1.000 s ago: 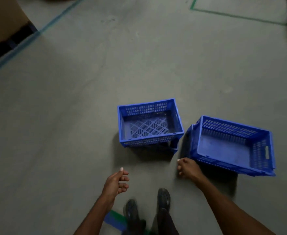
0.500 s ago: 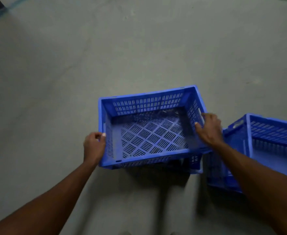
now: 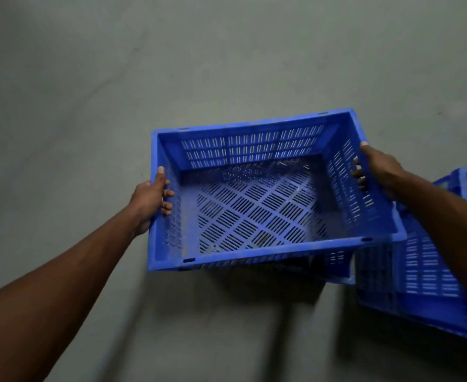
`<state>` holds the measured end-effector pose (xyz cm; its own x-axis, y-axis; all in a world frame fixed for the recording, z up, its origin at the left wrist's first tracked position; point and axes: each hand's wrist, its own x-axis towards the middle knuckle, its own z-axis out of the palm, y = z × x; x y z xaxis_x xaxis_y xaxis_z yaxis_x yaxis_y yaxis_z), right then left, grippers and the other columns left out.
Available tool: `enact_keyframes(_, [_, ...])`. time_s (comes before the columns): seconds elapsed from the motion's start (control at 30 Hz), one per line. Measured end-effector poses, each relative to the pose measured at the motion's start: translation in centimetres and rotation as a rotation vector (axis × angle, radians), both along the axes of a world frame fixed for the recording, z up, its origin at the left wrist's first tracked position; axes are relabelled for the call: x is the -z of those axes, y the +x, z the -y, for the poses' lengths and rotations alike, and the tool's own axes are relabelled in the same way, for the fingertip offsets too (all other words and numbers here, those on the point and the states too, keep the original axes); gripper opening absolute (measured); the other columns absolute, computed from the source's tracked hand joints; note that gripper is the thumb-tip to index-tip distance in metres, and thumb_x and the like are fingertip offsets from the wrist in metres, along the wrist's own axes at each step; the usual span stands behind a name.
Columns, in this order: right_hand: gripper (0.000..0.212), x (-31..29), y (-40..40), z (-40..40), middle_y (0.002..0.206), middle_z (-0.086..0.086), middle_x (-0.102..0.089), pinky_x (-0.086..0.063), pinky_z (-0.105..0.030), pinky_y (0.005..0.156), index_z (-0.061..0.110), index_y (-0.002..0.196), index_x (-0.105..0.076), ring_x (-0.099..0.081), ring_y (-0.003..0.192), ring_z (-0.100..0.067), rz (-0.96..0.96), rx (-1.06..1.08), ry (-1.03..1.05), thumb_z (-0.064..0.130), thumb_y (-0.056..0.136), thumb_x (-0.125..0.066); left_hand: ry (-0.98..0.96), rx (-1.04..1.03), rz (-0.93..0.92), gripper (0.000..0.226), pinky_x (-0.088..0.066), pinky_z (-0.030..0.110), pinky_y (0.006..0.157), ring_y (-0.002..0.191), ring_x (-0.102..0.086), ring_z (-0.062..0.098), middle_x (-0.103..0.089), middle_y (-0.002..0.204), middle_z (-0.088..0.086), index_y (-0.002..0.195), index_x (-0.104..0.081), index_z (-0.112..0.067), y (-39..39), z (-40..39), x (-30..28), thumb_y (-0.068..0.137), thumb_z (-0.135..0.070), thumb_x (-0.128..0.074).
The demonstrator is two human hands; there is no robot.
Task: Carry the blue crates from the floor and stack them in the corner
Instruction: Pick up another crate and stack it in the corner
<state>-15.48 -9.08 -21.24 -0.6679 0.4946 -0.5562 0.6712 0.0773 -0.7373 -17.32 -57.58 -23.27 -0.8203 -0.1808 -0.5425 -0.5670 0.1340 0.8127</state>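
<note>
Left hand grips slotted blue crate at nine o'clock wall, right hand at three o'clock wall; second blue crate at four o'clock on grey floor.

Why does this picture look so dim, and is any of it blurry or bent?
Head view: low, flat light, no glare; the grey floor darkens toward the corners. A soft shadow lies under the held blue crate. The left hand and right hand look fairly sharp; the second crate and the forearms are smeared. The wide lens splays the arms outward.
</note>
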Motion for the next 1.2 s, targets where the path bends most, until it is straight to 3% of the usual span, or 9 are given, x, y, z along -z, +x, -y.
enact_keyframes(0.1, [0.055,-0.8,0.7,-0.4,0.065,-0.007,-0.046,-0.032,-0.028,0.047,0.015,0.08,-0.05,-0.037,0.047,-0.022,0.129,-0.082,-0.136,0.066,0.095,-0.035,0.018,-0.009,0.041,0.052,-0.032,0.024,0.041,0.04,-0.033,0.013,-0.042,0.063,-0.002,0.088,-0.053,-0.017,0.4,0.5,-0.2,0.094,-0.068,-0.047])
enact_keyframes(0.23, [0.059,-1.4,3.1,1.2,0.06,-0.003,-0.036,-0.026,-0.023,0.041,0.016,0.08,-0.049,-0.027,0.043,-0.017,0.137,-0.049,-0.112,0.072,0.093,-0.035,-0.057,-0.063,0.055,0.055,-0.028,0.021,0.038,0.036,-0.03,0.011,-0.04,0.057,-0.003,0.082,-0.051,-0.018,2.3,1.2,-1.5,0.092,-0.071,-0.046])
enact_keyframes(0.43, [0.063,-6.9,6.8,4.4,0.059,-0.004,-0.04,-0.027,-0.026,0.045,0.015,0.079,-0.048,-0.029,0.046,-0.02,0.122,-0.038,-0.074,0.077,0.09,-0.038,-0.091,-0.067,0.059,0.055,-0.028,0.019,0.037,0.035,-0.03,0.011,-0.039,0.057,-0.003,0.083,-0.052,-0.018,6.0,4.1,-8.0,0.093,-0.071,-0.045])
enact_keyframes(0.57, [0.063,-14.2,9.4,6.4,0.057,-0.004,-0.041,-0.027,-0.027,0.046,0.017,0.075,-0.046,-0.03,0.044,-0.02,0.084,-0.05,-0.089,0.078,0.087,-0.04,-0.073,-0.095,0.07,0.059,-0.028,0.02,0.039,0.037,-0.029,0.013,-0.038,0.057,-0.004,0.084,-0.052,-0.019,9.6,6.5,-16.2,0.09,-0.077,-0.04])
enact_keyframes(0.83, [0.059,-34.4,15.2,11.3,0.057,-0.003,-0.038,-0.03,-0.025,0.04,0.02,0.074,-0.044,-0.032,0.042,-0.018,0.078,-0.159,-0.254,0.078,0.086,-0.046,-0.048,-0.223,0.1,0.062,-0.026,0.02,0.042,0.038,-0.029,0.014,-0.04,0.056,-0.005,0.089,-0.055,-0.018,19.6,12.3,-36.7,0.089,-0.078,-0.041])
enact_keyframes(1.2, [0.054,-55.2,23.8,18.5,0.058,-0.002,-0.037,-0.025,-0.02,0.038,0.02,0.074,-0.047,-0.029,0.039,-0.014,0.059,-0.513,-0.201,0.069,0.094,-0.042,-0.053,-0.573,0.034,0.059,-0.026,0.022,0.045,0.04,-0.026,0.015,-0.038,0.059,-0.004,0.088,-0.055,-0.017,44.2,14.9,-57.3,0.093,-0.074,-0.04])
